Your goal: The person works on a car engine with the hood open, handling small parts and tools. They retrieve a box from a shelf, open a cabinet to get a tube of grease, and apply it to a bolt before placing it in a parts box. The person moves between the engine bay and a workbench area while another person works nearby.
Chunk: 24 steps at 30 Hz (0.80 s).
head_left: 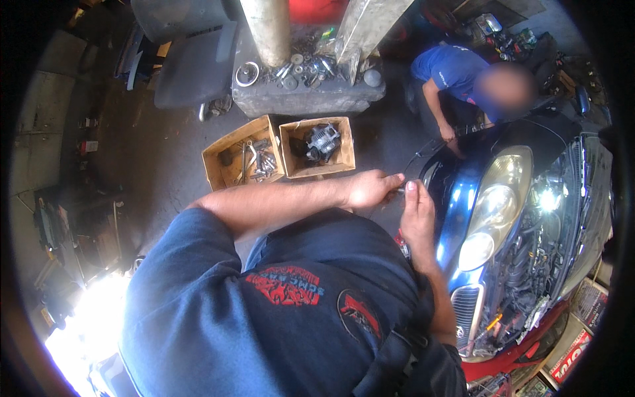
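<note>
My left hand point(372, 188) and my right hand point(418, 210) meet in front of my body, thumbs close together. The fingers of both are closed around a small dark piece point(401, 190). Most of it is hidden, so its kind cannot be made out. To the right of my hands is the front of a blue car, with a clouded headlight point(501, 198) and a silver grille point(467, 311). Its engine bay point(529, 258) is uncovered. Beyond my left forearm stand two cardboard boxes. One holds wrenches point(263, 161) and other hand tools, the other a grey alternator-like part point(323, 140).
A co-worker in a blue shirt point(450, 69) crouches by the car's far side, one hand near the fender. Loose metal parts point(301, 69) lie on a grey block point(307, 99) between two posts. A dark chair point(195, 69) stands at the far left.
</note>
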Tool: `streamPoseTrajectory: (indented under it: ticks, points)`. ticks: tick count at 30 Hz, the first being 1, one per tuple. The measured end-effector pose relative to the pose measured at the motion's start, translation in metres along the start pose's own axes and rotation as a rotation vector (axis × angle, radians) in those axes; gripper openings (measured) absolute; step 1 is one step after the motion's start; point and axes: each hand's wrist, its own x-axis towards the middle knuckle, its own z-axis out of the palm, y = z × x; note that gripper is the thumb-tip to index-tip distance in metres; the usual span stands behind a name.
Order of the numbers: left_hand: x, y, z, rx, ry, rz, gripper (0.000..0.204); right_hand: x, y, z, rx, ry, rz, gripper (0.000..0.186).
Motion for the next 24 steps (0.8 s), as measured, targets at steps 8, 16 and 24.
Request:
streamPoseTrajectory:
  ticks: [8,16,24]
  points:
    - [-0.003,-0.020,-0.029,0.150,-0.080,0.034,0.068,0.000,0.023,0.024,0.666,-0.240,0.302,0.026]
    - [0.107,-0.179,-0.203,0.549,0.446,-0.153,0.054,0.001,0.033,0.063,0.421,-0.118,0.463,0.024]
    - [0.252,-0.328,-0.405,1.050,1.154,0.187,0.038,-0.022,0.043,0.105,0.921,-0.063,0.839,0.031]
